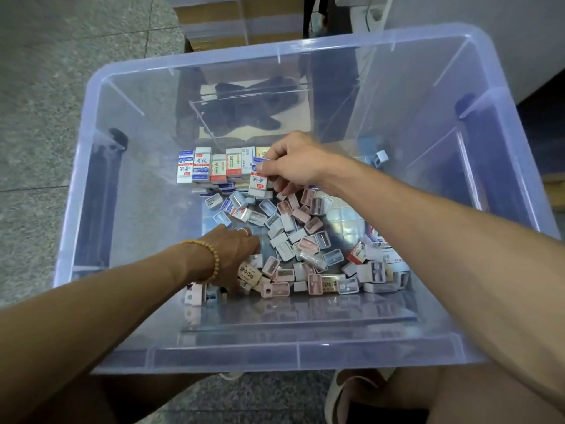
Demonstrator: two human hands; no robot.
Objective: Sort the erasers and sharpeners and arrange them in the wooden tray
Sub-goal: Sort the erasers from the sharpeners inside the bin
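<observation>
Inside the plastic bin (504, 166), a row of erasers (214, 165) stands toward the far side. Nearer than the row, a loose heap of sharpeners (293, 240) spreads rightward. The bin rests on the floor (46, 87).

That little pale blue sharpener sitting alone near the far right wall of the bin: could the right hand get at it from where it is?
Probably yes. The pale blue sharpener lies apart from the pile with nothing on it, and the clear bin is open-topped. But the right hand already holds an eraser, so its grip is occupied.
</observation>
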